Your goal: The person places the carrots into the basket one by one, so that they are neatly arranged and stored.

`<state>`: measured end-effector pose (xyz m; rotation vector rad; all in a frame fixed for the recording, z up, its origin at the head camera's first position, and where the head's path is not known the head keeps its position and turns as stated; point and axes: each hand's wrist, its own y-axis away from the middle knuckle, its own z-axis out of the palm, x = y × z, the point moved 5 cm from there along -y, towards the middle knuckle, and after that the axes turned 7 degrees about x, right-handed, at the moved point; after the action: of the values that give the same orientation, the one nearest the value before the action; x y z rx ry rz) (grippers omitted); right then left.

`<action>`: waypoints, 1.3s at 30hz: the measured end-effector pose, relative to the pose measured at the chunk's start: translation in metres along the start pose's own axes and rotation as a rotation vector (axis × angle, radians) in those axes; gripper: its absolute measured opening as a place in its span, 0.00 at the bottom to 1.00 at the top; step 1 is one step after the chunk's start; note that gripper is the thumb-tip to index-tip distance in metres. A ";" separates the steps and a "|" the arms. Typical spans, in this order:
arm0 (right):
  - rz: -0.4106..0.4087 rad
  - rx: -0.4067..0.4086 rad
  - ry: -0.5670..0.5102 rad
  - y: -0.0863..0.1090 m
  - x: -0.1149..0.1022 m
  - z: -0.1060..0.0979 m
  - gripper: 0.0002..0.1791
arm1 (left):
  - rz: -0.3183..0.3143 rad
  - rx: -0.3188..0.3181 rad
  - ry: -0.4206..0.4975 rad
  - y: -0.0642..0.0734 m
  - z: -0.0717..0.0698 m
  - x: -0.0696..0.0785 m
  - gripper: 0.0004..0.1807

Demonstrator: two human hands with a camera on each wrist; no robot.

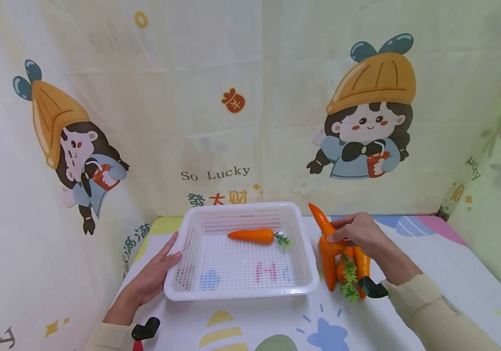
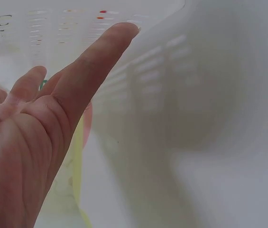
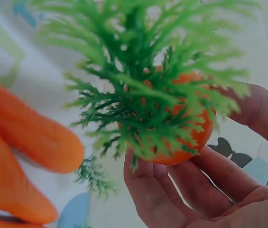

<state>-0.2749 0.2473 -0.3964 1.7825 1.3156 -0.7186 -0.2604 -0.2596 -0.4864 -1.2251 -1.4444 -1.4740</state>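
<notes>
A white perforated plastic basket [image 1: 241,295] stands on the table with one orange toy carrot [image 1: 252,236] lying inside, its green top toward the right. My left hand [image 1: 155,273] rests against the basket's left side, fingers straight in the left wrist view. To the right of the basket, my right hand [image 1: 359,234] grips another carrot [image 1: 322,219], its tip pointing up and left. The leafy green top [image 3: 148,104] of that carrot fills the middle of the right wrist view. Below the hand lies a pile of several carrots [image 1: 328,265] with green leaves.
The table is covered by a white cloth [image 1: 426,282] printed with coloured shapes. Behind it hangs a pale curtain [image 1: 276,122] with cartoon figures, and similar cloth closes off the left and right sides. The carrot pile sits close to the basket's right rim.
</notes>
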 end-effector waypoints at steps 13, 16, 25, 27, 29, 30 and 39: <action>-0.026 -0.020 0.006 -0.005 -0.031 0.024 0.31 | -0.009 -0.001 0.003 -0.001 -0.001 0.000 0.40; -0.031 -0.028 0.002 -0.007 -0.037 0.029 0.30 | -0.005 -0.002 0.003 -0.001 -0.001 0.001 0.40; -0.053 -0.072 -0.025 -0.012 -0.050 0.044 0.28 | -0.016 0.004 0.006 -0.001 -0.001 0.000 0.41; -0.050 -0.076 -0.031 -0.013 -0.053 0.049 0.27 | -0.015 0.004 0.002 -0.001 0.000 0.001 0.41; -0.054 -0.081 -0.038 -0.013 -0.056 0.053 0.27 | -0.012 0.006 0.000 -0.001 0.000 0.001 0.41; -0.057 -0.085 -0.041 -0.013 -0.058 0.055 0.27 | -0.011 0.006 0.002 -0.001 0.000 0.001 0.41; -0.067 -0.104 -0.058 -0.017 -0.066 0.073 0.24 | -0.013 0.001 0.013 0.000 -0.001 0.000 0.41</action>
<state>-0.3103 0.1540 -0.3857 1.6301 1.3550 -0.7195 -0.2610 -0.2603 -0.4861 -1.2059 -1.4473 -1.4873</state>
